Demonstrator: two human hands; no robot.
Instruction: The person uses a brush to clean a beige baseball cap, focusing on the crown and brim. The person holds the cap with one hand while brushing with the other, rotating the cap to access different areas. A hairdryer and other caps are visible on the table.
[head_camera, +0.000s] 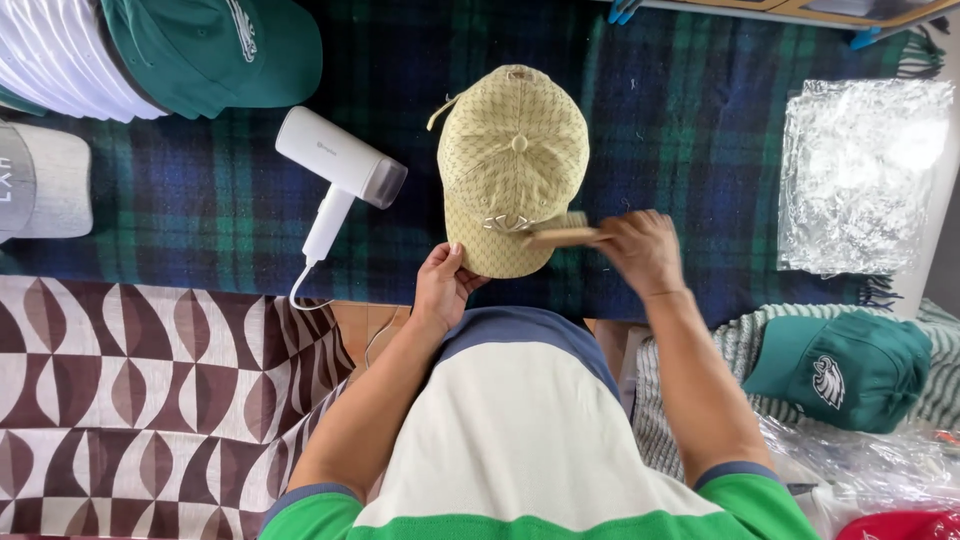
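1 tan cap (512, 160), 1 brush (562, 232), 2 hands, 2 green caps (215, 50)

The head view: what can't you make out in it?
- Brush: blurred and half under the right hand; bristles unclear.
- Tan cap: brim's near edge is covered by the left hand.
- White caps: cut off by the top-left edge.
- Red thing: cut off at the bottom edge.

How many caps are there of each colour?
Beige patterned baseball cap, held by left hand, brushed by right hand: 1
Dark green baseball caps: 2
Grey cap: 1
Total: 4
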